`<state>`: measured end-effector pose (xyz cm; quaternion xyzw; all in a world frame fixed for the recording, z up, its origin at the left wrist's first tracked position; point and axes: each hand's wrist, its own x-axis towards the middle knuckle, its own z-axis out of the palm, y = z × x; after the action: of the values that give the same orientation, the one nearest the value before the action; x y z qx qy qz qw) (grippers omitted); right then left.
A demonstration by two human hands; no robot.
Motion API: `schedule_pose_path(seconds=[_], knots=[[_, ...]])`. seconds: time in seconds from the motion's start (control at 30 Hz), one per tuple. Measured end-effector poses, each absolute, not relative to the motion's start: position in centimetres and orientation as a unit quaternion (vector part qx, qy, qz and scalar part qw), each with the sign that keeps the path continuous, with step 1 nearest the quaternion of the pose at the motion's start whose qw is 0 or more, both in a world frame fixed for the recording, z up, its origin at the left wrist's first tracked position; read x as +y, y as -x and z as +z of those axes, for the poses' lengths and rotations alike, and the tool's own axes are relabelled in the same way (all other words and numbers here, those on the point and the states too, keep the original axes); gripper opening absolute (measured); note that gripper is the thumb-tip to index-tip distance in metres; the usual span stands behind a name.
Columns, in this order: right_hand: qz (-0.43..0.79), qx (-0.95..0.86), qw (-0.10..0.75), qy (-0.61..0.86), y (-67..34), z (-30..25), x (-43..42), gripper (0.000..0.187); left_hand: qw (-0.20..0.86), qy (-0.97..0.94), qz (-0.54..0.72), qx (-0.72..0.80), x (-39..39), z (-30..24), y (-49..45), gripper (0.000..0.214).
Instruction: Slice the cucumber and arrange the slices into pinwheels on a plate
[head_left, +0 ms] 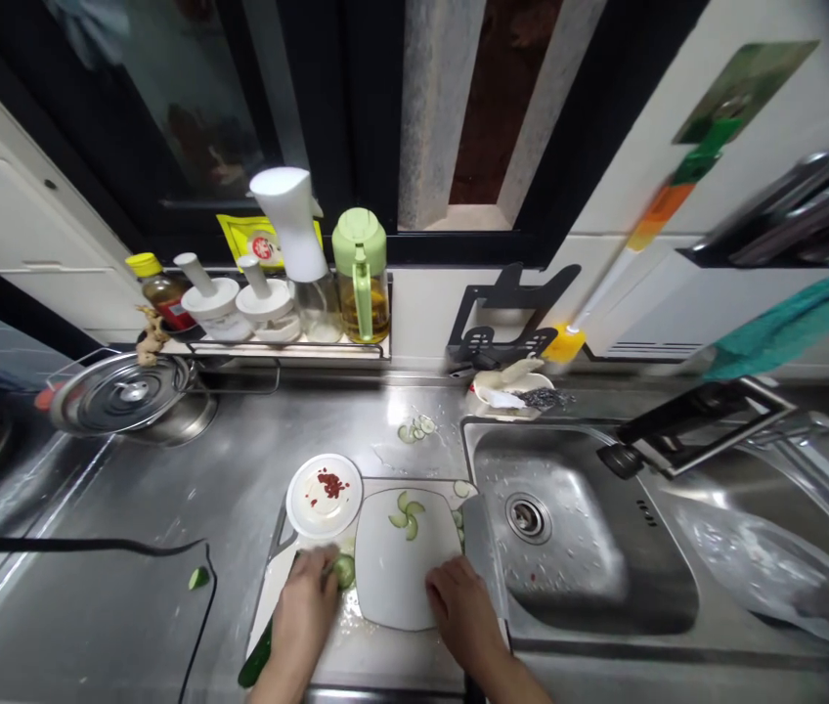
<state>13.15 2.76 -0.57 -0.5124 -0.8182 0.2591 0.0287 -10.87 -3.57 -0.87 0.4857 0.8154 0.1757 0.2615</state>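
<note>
My left hand [306, 598] is over the left of the cutting board [345, 670], its fingertips blurred beside cucumber slices [344, 571]. A dark green cucumber piece [256, 661] lies under my left wrist. My right hand [459, 604] has its fingers curled together on the right edge of a white square plate [404, 572]. Thin cucumber slices [406, 515] form a curved pinwheel on that plate. A wide knife blade [484, 543] lies to the right, partly hidden by my right hand. Behind, a round white plate [304, 508] holds small red bits [330, 483].
The sink [568, 528] is on the right. Cucumber scraps [415, 429] lie behind the board, and a cucumber end [198, 578] sits left near a black cable [205, 606]. A lidded pot [128, 391] and a shelf with an oil jug [362, 279] stand behind.
</note>
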Motion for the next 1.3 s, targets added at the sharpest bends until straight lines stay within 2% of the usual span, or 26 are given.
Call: schedule_pose_path(seconds=[0.27,0.77,0.93,1.1,1.3], knots=[[0.263,-0.826,0.054,0.495,-12.4,-2.0,0.0,0.015,0.285,-0.471,0.088,0.83,-3.9,-0.8,9.4,0.035],[0.248,-0.828,0.06,0.499,-11.5,-1.4,-1.0,0.015,0.271,-0.482,0.069,0.83,-3.5,-1.1,9.6,0.032],[0.255,-0.826,0.05,0.499,-11.4,-1.1,-1.1,0.015,0.28,-0.464,0.084,0.836,-3.1,-1.1,9.7,0.034],[0.259,-0.825,0.033,0.502,-11.3,-0.9,-1.2,0.014,0.28,-0.47,0.105,0.831,-3.0,-0.9,9.9,0.016],[0.279,-0.823,0.054,0.492,-10.9,-1.4,-1.2,0.015,0.291,-0.469,0.17,0.817,-3.4,-0.6,10.5,0.014]])
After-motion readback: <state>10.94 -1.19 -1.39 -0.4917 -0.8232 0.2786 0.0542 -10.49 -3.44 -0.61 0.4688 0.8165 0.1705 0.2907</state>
